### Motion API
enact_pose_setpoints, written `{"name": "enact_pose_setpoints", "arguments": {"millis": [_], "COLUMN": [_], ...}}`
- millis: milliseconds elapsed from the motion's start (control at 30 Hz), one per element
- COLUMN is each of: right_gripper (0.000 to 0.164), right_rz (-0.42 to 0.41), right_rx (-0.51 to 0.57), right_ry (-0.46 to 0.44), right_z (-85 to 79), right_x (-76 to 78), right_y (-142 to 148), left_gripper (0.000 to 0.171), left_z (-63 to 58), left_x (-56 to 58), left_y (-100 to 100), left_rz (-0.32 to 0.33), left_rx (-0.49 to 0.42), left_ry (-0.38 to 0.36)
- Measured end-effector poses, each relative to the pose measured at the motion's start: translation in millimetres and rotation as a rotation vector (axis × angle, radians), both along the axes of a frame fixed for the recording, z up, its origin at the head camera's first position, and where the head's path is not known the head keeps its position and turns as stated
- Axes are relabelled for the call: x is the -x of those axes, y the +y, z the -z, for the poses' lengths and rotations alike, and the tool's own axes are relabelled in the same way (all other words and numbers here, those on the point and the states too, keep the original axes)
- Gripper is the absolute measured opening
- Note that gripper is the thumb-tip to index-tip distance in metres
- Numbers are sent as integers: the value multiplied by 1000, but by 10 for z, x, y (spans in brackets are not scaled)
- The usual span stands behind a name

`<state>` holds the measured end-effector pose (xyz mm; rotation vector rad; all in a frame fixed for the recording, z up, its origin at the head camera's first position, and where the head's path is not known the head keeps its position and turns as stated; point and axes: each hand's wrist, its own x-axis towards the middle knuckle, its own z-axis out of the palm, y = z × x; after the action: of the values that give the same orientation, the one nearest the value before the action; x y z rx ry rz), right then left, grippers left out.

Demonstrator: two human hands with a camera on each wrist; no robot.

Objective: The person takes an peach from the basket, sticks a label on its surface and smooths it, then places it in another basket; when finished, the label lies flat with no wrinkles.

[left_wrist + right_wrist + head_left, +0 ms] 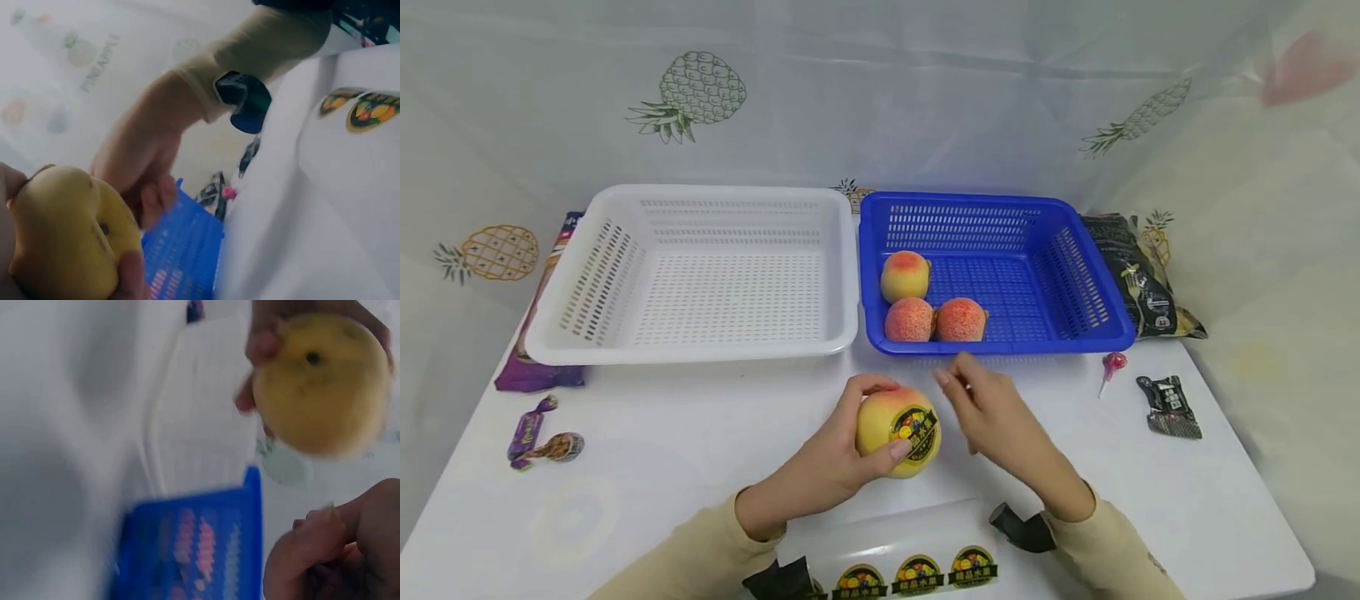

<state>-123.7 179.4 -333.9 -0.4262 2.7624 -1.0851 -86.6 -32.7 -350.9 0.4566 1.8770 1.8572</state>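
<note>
A yellow peach [880, 417] with a red blush sits in my left hand [831, 454], which grips it from the left side. On its face is a round black fruit sticker [916, 433], with the left thumb at the sticker's lower edge. The right wrist view shows the peach's yellow underside with a dark hole. My right hand [1000, 417] hovers just right of the peach, near the front rim of the blue basket [1045, 346]. Its fingers are loosely curled and hold nothing. A clear sheet of the same stickers [917, 575] lies at the table's front edge, below both wrists.
Three peaches [905, 277] lie at the left of the blue basket. A white basket [730, 300] stands beside it. Candies [527, 432] lie at left; a lollipop [1114, 364] and a black packet [1168, 407] at right. Snack bags [1131, 275] flank the baskets.
</note>
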Motion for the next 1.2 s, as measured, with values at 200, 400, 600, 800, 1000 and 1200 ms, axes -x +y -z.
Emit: {"name": "enact_pose_setpoints", "arguments": {"millis": [200,400,600,800,1000,1200], "right_gripper": [26,59,81,84,84,83], "right_rz": [348,554,483,468,481,492], "right_rx": [-70,-349,-438,-463,-475,-473], "right_ry": [417,265,-56,-37,-25,10], "right_z": [-175,-139,60,132,151,160], "right_x": [356,743,979,998,997,967], "right_y": [590,1224,1480,1499,1506,1509], "left_gripper": [64,79,80,80,84,87], "left_z": [13,-112,-601,-974,-825,-577], "left_x": [132,321,507,781,1422,1906], "left_y": [-82,-96,12,237,627,927], "left_rz": [-16,-55,-95,-171,-269,-176], "left_rx": [-3,107,163,297,598,737], "left_ry": [-76,-104,-77,96,468,439]}}
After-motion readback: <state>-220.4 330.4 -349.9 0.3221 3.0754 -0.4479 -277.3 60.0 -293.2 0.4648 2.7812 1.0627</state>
